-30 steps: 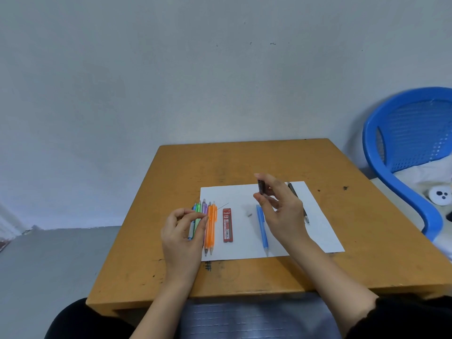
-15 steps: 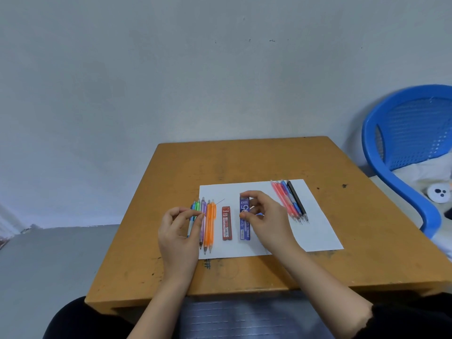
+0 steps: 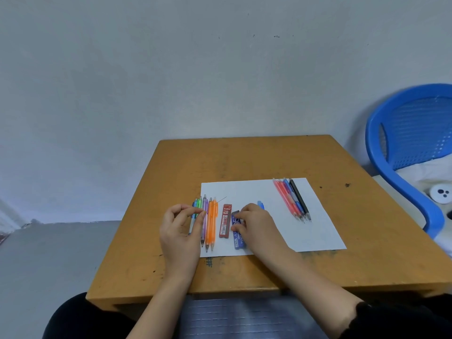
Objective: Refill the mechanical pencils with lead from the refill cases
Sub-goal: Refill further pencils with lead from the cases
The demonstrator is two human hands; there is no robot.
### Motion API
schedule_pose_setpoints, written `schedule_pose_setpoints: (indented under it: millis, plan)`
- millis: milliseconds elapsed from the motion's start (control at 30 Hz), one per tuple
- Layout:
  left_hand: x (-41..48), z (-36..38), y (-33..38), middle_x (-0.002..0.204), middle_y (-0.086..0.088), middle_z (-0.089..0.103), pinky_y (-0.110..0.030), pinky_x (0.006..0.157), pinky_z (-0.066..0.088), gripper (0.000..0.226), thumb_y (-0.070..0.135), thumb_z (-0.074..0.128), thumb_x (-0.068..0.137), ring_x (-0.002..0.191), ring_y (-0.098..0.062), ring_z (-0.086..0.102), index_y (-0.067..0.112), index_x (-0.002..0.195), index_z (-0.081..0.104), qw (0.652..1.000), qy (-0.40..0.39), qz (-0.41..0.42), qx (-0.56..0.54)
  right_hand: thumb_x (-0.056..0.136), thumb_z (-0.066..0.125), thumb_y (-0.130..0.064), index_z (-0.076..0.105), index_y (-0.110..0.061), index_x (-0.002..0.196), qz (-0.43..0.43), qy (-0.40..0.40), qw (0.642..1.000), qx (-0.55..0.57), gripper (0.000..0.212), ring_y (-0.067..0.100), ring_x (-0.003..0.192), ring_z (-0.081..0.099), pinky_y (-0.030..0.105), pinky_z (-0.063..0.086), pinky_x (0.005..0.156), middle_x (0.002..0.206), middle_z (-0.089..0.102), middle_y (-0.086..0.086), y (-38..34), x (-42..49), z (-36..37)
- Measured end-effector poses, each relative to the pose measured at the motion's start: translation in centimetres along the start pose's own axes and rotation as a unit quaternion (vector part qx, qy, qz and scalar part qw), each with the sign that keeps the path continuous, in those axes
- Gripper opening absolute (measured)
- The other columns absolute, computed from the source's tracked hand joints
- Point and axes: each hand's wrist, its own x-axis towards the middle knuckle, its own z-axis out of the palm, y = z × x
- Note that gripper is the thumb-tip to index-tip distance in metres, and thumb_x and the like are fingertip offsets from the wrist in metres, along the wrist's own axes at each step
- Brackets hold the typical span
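The left hand (image 3: 182,231) covers the lower ends of the blue and green pencils (image 3: 197,204), and only the top of a blue pencil (image 3: 261,205) shows beyond the right hand (image 3: 256,226). A thin lead (image 3: 221,200) by the orange pencils (image 3: 212,223) is barely visible.

The left hand's fingers are curled, thumb and forefinger tips meeting beside the purple pencil (image 3: 205,216); I cannot tell whether they pinch anything. The right hand's fingers curl over the blue refill case (image 3: 237,238) and hold it against the white paper (image 3: 318,228), just right of the red refill case (image 3: 225,221).

More pencils, red, blue and black (image 3: 292,199), lie together at the paper's far right. The paper sits on a scuffed wooden desk (image 3: 269,157) against a plain grey wall (image 3: 171,69), with a blue plastic chair (image 3: 403,133) to the right.
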Motion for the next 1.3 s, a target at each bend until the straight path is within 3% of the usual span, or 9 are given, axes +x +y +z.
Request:
schedule_pose_setpoints:
  millis: [200, 400, 567, 833, 1000, 1133, 1233, 1300]
  plan:
    - [0.1, -0.1, 0.1, 0.105, 0.019, 0.052, -0.024, 0.068, 0.055, 0.024, 0.033, 0.065, 0.08, 0.106, 0.002, 0.052, 0.018, 0.099, 0.069, 1.0, 0.001, 0.002, 0.006, 0.096, 0.052, -0.033, 0.056, -0.017, 0.131, -0.027, -0.007, 0.997, -0.078, 0.039, 0.01, 0.117, 0.049, 0.02, 0.04, 0.099, 0.128, 0.055, 0.0, 0.2, -0.2, 0.5]
    - [0.0, 0.0, 0.2, 0.108, 0.013, 0.053, -0.037, 0.07, 0.058, 0.019, 0.032, 0.065, 0.081, 0.105, -0.008, 0.054, 0.027, 0.099, 0.066, 1.0, -0.007, 0.006, 0.014, 0.095, 0.052, -0.035, 0.06, -0.016, 0.127, -0.033, 0.003, 0.997, -0.068, 0.038, 0.009, 0.115, 0.046, 0.019, 0.039, 0.095, 0.124, 0.055, 0.001, 0.3, 0.1, 0.5]
    - [0.0, -0.1, 0.3, 0.109, 0.008, 0.055, -0.037, 0.07, 0.057, 0.021, 0.035, 0.063, 0.08, 0.104, -0.011, 0.055, 0.025, 0.098, 0.067, 1.0, -0.01, 0.011, 0.015, 0.092, 0.057, -0.036, 0.064, -0.017, 0.122, -0.03, 0.044, 0.998, -0.017, 0.036, 0.008, 0.109, 0.049, 0.012, 0.03, 0.083, 0.119, 0.06, -0.001, 0.9, 0.2, -1.0]
    - [0.0, 0.1, -0.1, 0.111, 0.009, 0.055, -0.039, 0.069, 0.058, 0.027, 0.038, 0.062, 0.08, 0.106, -0.008, 0.054, 0.021, 0.1, 0.069, 1.0, -0.018, 0.005, 0.012, 0.09, 0.062, -0.033, 0.06, -0.016, 0.127, 0.046, 0.077, 0.996, -0.019, 0.041, 0.016, 0.112, 0.05, 0.02, 0.036, 0.09, 0.116, 0.059, 0.004, 3.3, 0.5, -1.6]
    - [0.0, 0.1, 0.0, 0.11, 0.01, 0.055, -0.043, 0.069, 0.058, 0.025, 0.041, 0.062, 0.08, 0.105, -0.009, 0.055, 0.026, 0.1, 0.067, 1.0, -0.015, 0.009, 0.007, 0.09, 0.062, -0.033, 0.056, -0.012, 0.131, 0.084, 0.071, 0.993, -0.042, 0.046, 0.017, 0.104, 0.052, 0.018, 0.034, 0.08, 0.109, 0.057, 0.005, 3.9, 0.6, -1.3]
    - [0.0, 0.1, 0.0, 0.107, 0.014, 0.054, -0.044, 0.07, 0.058, 0.022, 0.038, 0.064, 0.08, 0.105, -0.011, 0.055, 0.027, 0.099, 0.066, 1.0, -0.016, 0.012, 0.007, 0.09, 0.055, -0.017, 0.063, -0.004, 0.118, 0.105, 0.086, 0.99, -0.038, 0.032, 0.017, 0.084, 0.055, 0.021, 0.043, 0.068, 0.095, 0.064, 0.008, 4.2, 0.8, -1.1]
    - [0.1, 0.1, -0.1, 0.106, 0.021, 0.052, -0.043, 0.07, 0.058, 0.021, 0.036, 0.065, 0.08, 0.106, -0.011, 0.055, 0.026, 0.099, 0.067, 1.0, -0.018, 0.012, 0.008, 0.088, 0.056, -0.013, 0.065, -0.005, 0.116, 0.116, 0.083, 0.99, -0.013, 0.031, 0.018, 0.087, 0.06, 0.029, 0.051, 0.077, 0.102, 0.068, 0.009, 4.3, 0.9, -1.2]
    - [0.0, 0.1, -0.2, 0.107, 0.02, 0.052, -0.044, 0.07, 0.058, 0.022, 0.035, 0.065, 0.081, 0.107, -0.011, 0.055, 0.023, 0.099, 0.068, 1.0, -0.017, 0.011, 0.009, 0.086, 0.059, -0.013, 0.062, -0.01, 0.124, 0.118, 0.074, 0.99, 0.009, 0.037, 0.015, 0.088, 0.06, 0.025, 0.049, 0.075, 0.103, 0.068, 0.006, 4.4, 0.9, -1.6]
